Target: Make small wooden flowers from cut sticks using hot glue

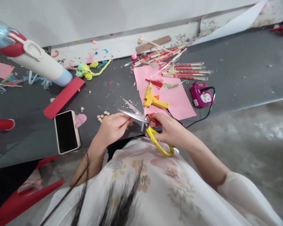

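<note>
My right hand point(173, 129) grips a pair of scissors point(160, 146) with a yellow handle loop. Their blades are apart and point left, toward my other hand. Something red point(153, 118) shows by the right fingers; I cannot make out what it is. My left hand point(114, 127) is closed in a pinch beside the lower blade, and whatever its fingers hold is hidden or too small to name. Small pale cut pieces point(103, 116) lie just left of it. A yellow glue gun point(152, 98) rests on pink paper point(179, 100) beyond the scissors.
Red-and-cream sticks point(186, 72) and tassels point(157, 83) lie at the back. On the right is a purple box point(201, 95) with a black cable. To the left are a phone point(66, 131), a red strip point(63, 97) and a large bottle point(37, 59).
</note>
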`<state>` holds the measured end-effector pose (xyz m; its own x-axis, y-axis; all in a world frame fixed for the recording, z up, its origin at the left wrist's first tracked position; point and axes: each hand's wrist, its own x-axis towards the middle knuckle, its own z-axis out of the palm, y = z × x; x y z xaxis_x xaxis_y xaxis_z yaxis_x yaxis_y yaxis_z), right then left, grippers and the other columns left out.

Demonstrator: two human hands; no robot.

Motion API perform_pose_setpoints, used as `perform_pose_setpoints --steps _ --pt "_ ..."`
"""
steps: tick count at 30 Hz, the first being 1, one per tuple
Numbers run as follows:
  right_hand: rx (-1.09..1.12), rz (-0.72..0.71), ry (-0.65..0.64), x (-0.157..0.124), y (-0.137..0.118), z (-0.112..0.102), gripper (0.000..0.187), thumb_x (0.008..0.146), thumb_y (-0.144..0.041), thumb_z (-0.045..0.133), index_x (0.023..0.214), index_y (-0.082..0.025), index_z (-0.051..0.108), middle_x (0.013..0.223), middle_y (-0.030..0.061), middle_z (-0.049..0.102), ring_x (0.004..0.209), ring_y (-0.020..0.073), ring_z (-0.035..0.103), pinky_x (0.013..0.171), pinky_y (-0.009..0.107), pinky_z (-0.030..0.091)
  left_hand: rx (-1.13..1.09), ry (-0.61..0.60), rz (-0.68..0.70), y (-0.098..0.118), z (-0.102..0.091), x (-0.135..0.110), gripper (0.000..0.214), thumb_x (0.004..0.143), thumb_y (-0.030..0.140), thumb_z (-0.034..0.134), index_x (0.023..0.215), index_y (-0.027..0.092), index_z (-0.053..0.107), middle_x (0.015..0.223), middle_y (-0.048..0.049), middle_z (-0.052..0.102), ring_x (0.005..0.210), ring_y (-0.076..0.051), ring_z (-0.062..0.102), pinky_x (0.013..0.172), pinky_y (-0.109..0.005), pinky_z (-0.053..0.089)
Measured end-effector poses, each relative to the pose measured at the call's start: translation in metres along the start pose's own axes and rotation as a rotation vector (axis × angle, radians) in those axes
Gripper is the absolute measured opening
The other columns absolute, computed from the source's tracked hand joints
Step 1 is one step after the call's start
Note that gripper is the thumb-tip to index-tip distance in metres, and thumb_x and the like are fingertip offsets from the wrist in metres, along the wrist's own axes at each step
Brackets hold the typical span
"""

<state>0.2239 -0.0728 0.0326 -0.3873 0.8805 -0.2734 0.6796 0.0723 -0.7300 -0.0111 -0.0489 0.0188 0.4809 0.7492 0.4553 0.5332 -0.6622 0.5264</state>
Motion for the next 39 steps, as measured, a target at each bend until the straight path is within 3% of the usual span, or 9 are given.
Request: perform_pose_setpoints --steps 6,10,16,21,27,35,39 --pt "-0.035 -0.045 -0.035 -0.002 0.002 0.001 0.048 0.072 -0.055 0.071 0.095 -0.019 0.048 0.099 0.0088 0.057 0.086 0.0226 0.055 0.073 0.035 0.046 -0.059 -0.100 -0.022 -0.004 -0.004 0.001 0.029 0.091 0.019 0.054 0.067 0.018 0.070 0.057 0.0025 0.069 0.056 -0.009 0.066 0.057 -0.016 0.051" --pt "-0.068 -0.042 -0.054 -0.002 0.001 0.000 0.058 0.068 -0.059 0.074 0.099 -0.018 0.047 0.107 0.0118 0.056 0.096 0.0268 0.055 0.081 0.039 0.047 -0.131 -0.207 -0.084 -0.006 -0.006 -0.001 0.028 0.091 0.018 0.052 0.070 0.019 0.071 0.059 0.0032 0.069 0.049 -0.008 0.062 0.051 -0.017 0.048" --pt "-0.057 -0.063 -0.019 -0.002 0.003 0.000 0.058 0.069 -0.059 0.074 0.102 -0.018 0.050 0.104 0.0112 0.059 0.095 0.0267 0.057 0.079 0.039 0.047 -0.203 -0.225 -0.126 -0.005 -0.005 -0.003 0.025 0.091 0.017 0.054 0.075 0.018 0.072 0.063 0.0033 0.070 0.044 -0.005 0.058 0.045 -0.015 0.043" --pt "0.007 -0.037 -0.060 -0.001 0.000 -0.002 0.045 0.070 -0.054 0.073 0.086 -0.020 0.048 0.087 0.0050 0.058 0.076 0.0187 0.053 0.067 0.032 0.043 -0.181 -0.211 -0.118 0.000 -0.007 0.001 0.028 0.091 0.017 0.054 0.066 0.017 0.068 0.054 0.0049 0.067 0.043 -0.005 0.058 0.048 -0.015 0.043" --pt "0.054 -0.037 -0.005 0.001 -0.003 0.000 0.038 0.071 -0.049 0.071 0.080 -0.021 0.047 0.080 0.0018 0.056 0.069 0.0148 0.049 0.062 0.028 0.039 -0.165 -0.174 -0.141 0.004 -0.005 0.004 0.033 0.092 0.020 0.054 0.063 0.017 0.068 0.047 0.0050 0.062 0.041 -0.005 0.055 0.047 -0.016 0.042" --pt "0.015 -0.017 0.036 0.002 -0.007 -0.001 0.038 0.072 -0.049 0.070 0.076 -0.021 0.045 0.075 0.0003 0.053 0.065 0.0142 0.047 0.059 0.027 0.036 -0.146 -0.059 -0.099 0.006 0.001 0.003 0.029 0.090 0.014 0.053 0.066 0.017 0.068 0.050 0.0057 0.063 0.044 -0.004 0.057 0.049 -0.014 0.043" --pt "0.006 0.005 0.044 0.003 -0.006 -0.001 0.040 0.072 -0.051 0.070 0.075 -0.022 0.044 0.073 -0.0002 0.053 0.064 0.0142 0.047 0.058 0.027 0.037 0.012 0.007 -0.041 0.005 0.005 -0.001 0.025 0.090 0.016 0.055 0.070 0.017 0.070 0.064 0.0020 0.072 0.059 -0.008 0.067 0.057 -0.015 0.049"
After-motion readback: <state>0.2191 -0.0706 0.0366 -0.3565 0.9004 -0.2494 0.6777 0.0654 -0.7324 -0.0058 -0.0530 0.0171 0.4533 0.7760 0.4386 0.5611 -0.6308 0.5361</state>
